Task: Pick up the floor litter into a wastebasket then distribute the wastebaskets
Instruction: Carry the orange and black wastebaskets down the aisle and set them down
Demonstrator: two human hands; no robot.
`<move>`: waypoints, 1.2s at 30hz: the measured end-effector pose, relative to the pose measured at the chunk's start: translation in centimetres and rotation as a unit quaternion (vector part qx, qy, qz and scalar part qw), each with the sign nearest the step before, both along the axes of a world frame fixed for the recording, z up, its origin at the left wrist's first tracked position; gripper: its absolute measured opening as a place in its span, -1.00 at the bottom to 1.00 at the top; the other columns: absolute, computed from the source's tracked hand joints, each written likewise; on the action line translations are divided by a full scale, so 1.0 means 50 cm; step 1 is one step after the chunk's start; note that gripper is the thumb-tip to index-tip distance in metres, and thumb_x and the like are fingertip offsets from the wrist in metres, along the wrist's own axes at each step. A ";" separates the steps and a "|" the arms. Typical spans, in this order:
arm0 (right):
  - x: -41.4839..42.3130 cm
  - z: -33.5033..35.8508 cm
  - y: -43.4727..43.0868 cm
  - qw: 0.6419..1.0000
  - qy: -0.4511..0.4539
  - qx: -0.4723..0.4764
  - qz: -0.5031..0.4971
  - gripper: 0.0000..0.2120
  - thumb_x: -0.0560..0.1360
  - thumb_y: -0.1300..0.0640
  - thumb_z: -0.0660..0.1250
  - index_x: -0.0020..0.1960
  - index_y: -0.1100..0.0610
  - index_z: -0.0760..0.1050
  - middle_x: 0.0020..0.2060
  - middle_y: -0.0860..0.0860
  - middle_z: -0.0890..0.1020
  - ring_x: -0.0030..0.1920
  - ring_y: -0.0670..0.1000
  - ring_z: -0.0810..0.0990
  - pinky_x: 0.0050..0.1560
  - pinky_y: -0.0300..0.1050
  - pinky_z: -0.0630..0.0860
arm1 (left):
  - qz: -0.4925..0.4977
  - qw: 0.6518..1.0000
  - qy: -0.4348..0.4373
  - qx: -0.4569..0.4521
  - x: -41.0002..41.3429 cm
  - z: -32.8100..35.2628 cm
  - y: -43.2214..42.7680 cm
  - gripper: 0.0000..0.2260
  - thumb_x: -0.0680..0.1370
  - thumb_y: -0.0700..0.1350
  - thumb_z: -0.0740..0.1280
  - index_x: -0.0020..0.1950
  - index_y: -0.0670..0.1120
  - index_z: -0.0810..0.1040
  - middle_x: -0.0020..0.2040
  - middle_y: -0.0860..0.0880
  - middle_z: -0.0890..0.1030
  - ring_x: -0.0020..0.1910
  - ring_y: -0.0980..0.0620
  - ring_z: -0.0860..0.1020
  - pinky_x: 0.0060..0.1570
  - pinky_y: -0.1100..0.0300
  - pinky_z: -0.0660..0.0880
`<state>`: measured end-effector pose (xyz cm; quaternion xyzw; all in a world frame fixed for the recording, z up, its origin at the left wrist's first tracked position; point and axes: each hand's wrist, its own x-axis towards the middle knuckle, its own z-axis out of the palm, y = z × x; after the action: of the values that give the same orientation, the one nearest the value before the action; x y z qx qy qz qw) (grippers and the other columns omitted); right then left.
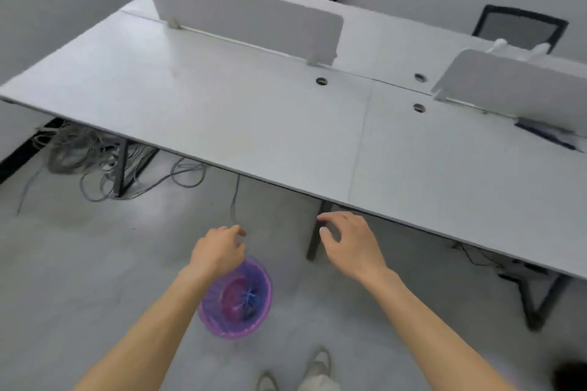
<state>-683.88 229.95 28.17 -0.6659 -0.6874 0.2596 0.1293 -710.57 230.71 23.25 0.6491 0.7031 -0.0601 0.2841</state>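
We stand facing the bench [254,124], both arms stretched forward and down. The wastebasket [236,298], a purple mesh tub with what looks like a pink one nested in it, sits on the floor [79,263] at six o'clock in the view, just ahead of our shoes [314,368]. Our left hand [219,251] hovers over the basket's far rim at twelve o'clock of it, fingers loosely curled and holding nothing; whether it touches the rim we cannot tell. Our right hand [346,241] is at about two o'clock from the basket, near the bench edge, spread and empty.

Something dark and bluish lies in the basket's bottom; the blur keeps us from naming it. No litter shows on the bare floor around us, only cables [95,155] heaped under the bench at ten o'clock.

We judge the basket light and a little springy: thin plastic lattice that flexes if squeezed, but is not fragile. The rim is the stiffest part, so we would hook fingers over it, thumb outside, and lift straight so the contents stay put. If two are nested, one hand should steady the outer while the other draws the inner free.
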 end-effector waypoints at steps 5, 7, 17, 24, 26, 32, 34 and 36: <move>0.238 0.095 -0.202 0.985 -0.027 0.035 -0.166 -0.69 0.60 0.02 0.23 0.32 -0.05 0.54 0.26 -0.14 0.58 0.37 0.01 0.38 0.35 -0.18 0.27 | -0.166 0.985 -0.011 0.055 0.232 0.121 -0.011 -0.65 0.56 0.00 0.20 0.33 0.11 0.49 0.28 -0.03 0.57 0.26 -0.10 0.51 0.19 0.03 0.45; 0.350 0.108 -0.327 0.963 -0.040 0.044 -0.264 -0.71 0.60 0.02 0.24 0.29 -0.06 0.55 0.22 -0.13 0.60 0.37 0.02 0.38 0.32 -0.15 0.32 | -0.259 0.963 -0.009 0.070 0.375 0.144 -0.041 -0.66 0.56 -0.02 0.18 0.32 0.12 0.49 0.26 -0.02 0.57 0.26 -0.11 0.50 0.18 0.03 0.42; 0.727 0.149 -0.855 0.837 -0.100 0.013 -0.538 -0.73 0.60 -0.01 0.23 0.25 -0.07 0.57 0.16 -0.12 0.63 0.31 0.08 0.44 0.17 0.00 0.47 | -0.560 0.823 -0.049 0.075 1.014 0.231 -0.357 -0.65 0.58 -0.01 0.13 0.36 0.15 0.45 0.28 -0.01 0.54 0.27 -0.06 0.49 0.25 0.06 0.38; 0.984 0.184 -1.133 0.768 -0.102 0.006 -0.632 -0.71 0.62 -0.05 0.20 0.29 -0.10 0.53 0.19 -0.13 0.62 0.36 0.07 0.38 0.18 -0.01 0.43 | -0.636 0.764 -0.064 0.089 1.392 0.273 -0.588 -0.65 0.60 -0.03 0.12 0.36 0.13 0.46 0.30 0.00 0.53 0.27 -0.06 0.49 0.27 0.04 0.38; 1.062 0.197 -1.196 0.755 -0.105 -0.004 -0.647 -0.70 0.62 -0.06 0.18 0.31 -0.10 0.52 0.21 -0.14 0.61 0.39 0.07 0.36 0.21 -0.01 0.43 | -0.652 0.749 -0.070 0.093 1.490 0.279 -0.645 -0.66 0.60 -0.03 0.12 0.34 0.13 0.48 0.28 0.01 0.55 0.25 -0.07 0.51 0.23 0.04 0.41; 1.317 0.199 -1.310 0.720 -0.131 -0.014 -0.681 -0.70 0.61 -0.09 0.18 0.30 -0.12 0.51 0.20 -0.11 0.62 0.38 0.08 0.37 0.20 -0.02 0.41 | -0.669 0.728 -0.087 0.120 1.778 0.278 -0.747 -0.67 0.59 -0.04 0.09 0.27 0.13 0.52 0.20 0.03 0.61 0.16 -0.10 0.55 0.20 0.02 0.43; 1.415 0.196 -1.332 0.711 -0.145 -0.019 -0.688 -0.70 0.61 -0.10 0.18 0.30 -0.13 0.51 0.20 -0.11 0.62 0.38 0.08 0.37 0.21 -0.02 0.40 | -0.682 0.715 -0.086 0.126 1.888 0.278 -0.766 -0.67 0.60 -0.03 0.08 0.28 0.12 0.51 0.19 0.00 0.61 0.16 -0.13 0.55 0.20 0.04 0.42; 1.524 0.191 -1.354 0.697 -0.144 -0.017 -0.702 -0.69 0.61 -0.11 0.17 0.30 -0.13 0.51 0.19 -0.11 0.63 0.38 0.08 0.37 0.23 -0.01 0.41 | -0.697 0.699 -0.085 0.139 2.021 0.280 -0.784 -0.66 0.61 -0.03 0.07 0.31 0.10 0.50 0.19 -0.03 0.60 0.17 -0.13 0.54 0.20 0.04 0.41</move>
<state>-607.70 162.25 37.74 -0.9864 -0.0253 0.0058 0.1620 -609.54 191.50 37.24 0.9879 0.0230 -0.0873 0.1265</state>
